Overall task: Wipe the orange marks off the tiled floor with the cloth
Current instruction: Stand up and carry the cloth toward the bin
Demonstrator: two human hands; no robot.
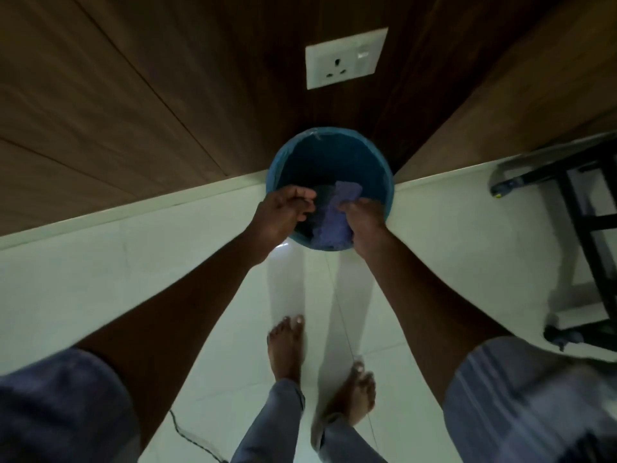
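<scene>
A purple-blue cloth (334, 217) hangs over the open mouth of a round blue bin (384, 182) that stands on the pale tiled floor (133, 279) against a wooden wall. My right hand (365, 220) grips the cloth at its right side. To the left of the cloth, my left hand (283, 212) hovers over the bin's near-left rim with loosely curled fingers that hold nothing. No orange marks show on the tiles in view.
Dark wooden panels (117, 111) form a corner behind the bin, with a white wall socket (345, 58) above it. A black metal frame on wheels (584, 212) stands at the right. A thin dark cable (187, 436) lies at lower left. My bare feet (287, 349) stand below the bin.
</scene>
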